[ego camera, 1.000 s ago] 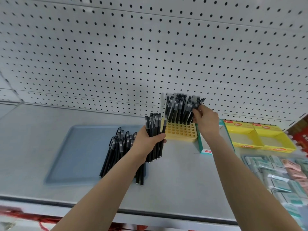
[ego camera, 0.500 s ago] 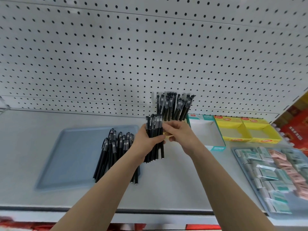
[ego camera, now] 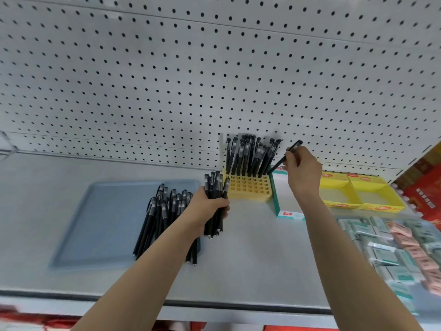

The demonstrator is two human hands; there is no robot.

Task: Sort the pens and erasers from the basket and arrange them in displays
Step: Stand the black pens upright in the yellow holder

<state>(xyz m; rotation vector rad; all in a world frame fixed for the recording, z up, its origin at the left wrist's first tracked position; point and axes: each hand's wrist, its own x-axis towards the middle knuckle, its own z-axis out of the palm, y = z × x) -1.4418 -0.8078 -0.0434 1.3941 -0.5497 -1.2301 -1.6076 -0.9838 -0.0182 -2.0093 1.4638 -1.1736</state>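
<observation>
My left hand (ego camera: 207, 206) grips an upright bundle of black pens (ego camera: 214, 187) just left of the yellow pen holder (ego camera: 248, 187). Several black pens (ego camera: 250, 156) stand in the holder's back rows; its front holes are open. My right hand (ego camera: 301, 168) pinches a single black pen (ego camera: 285, 157), tilted, with its lower tip at the holder's right back corner. More black pens (ego camera: 162, 211) lie in a pile on the blue-grey tray (ego camera: 100, 223) to the left. Wrapped erasers (ego camera: 401, 244), green and pink, lie in a heap at the right.
A white and green display box (ego camera: 284, 209) sits right of the holder, partly behind my right arm. Two yellow display boxes (ego camera: 362, 194) stand further right. A white pegboard wall (ego camera: 214, 80) backs the grey shelf (ego camera: 250, 259). Red packaging (ego camera: 424, 194) is at the far right.
My right hand took one pen from the bundle in my left hand and carried it up and right to the holder's right side. The left hand stayed with its bundle.
</observation>
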